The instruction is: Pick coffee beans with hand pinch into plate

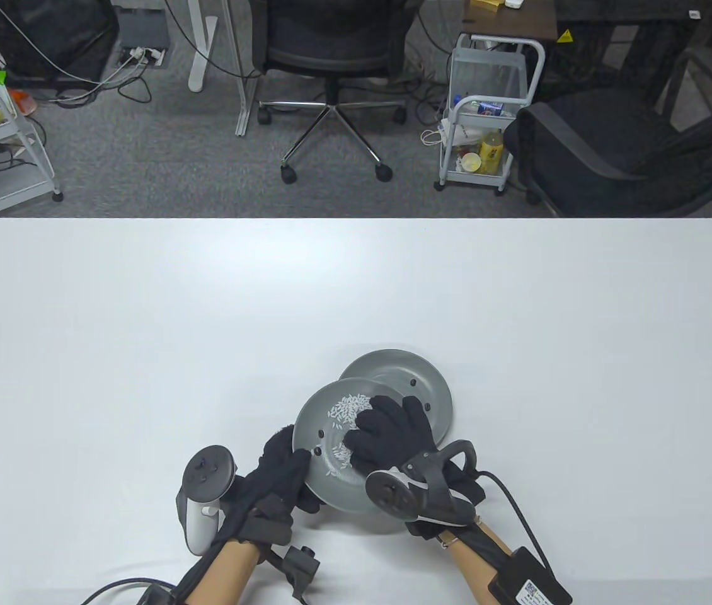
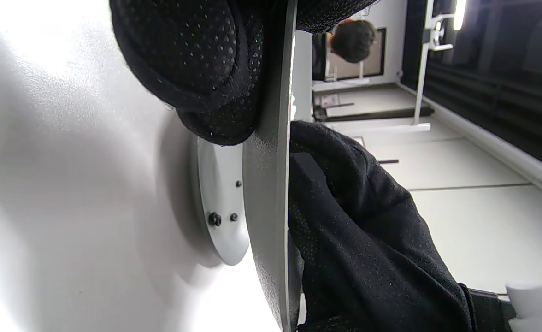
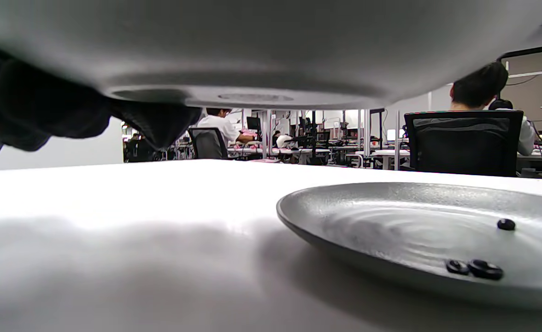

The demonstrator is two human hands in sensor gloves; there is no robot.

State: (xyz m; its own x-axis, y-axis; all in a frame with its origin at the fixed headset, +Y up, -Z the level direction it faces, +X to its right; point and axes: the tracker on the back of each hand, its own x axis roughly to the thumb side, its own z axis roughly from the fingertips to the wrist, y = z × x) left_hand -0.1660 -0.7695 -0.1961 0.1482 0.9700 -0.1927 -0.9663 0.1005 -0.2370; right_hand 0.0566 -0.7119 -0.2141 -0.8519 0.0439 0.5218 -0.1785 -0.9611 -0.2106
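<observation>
Two grey plates overlap near the table's front. My left hand (image 1: 293,466) grips the left rim of the near plate (image 1: 321,409) and holds it raised off the table. That plate carries white rice grains (image 1: 346,406) and a dark coffee bean (image 1: 316,451). My right hand (image 1: 359,435) rests on it, fingertips down in the rice; whether it pinches anything is hidden. The far plate (image 1: 422,372) lies flat on the table with coffee beans (image 1: 413,382). The right wrist view shows the raised plate's underside (image 3: 252,46) above the far plate (image 3: 391,216) and its beans (image 3: 485,269).
The white table (image 1: 142,346) stretches left, right and beyond the plates. In the left wrist view the raised plate (image 2: 271,184) shows edge-on, with my left fingers (image 2: 197,69) on one side and my right hand (image 2: 368,230) on the other. Chairs and carts stand past the far edge.
</observation>
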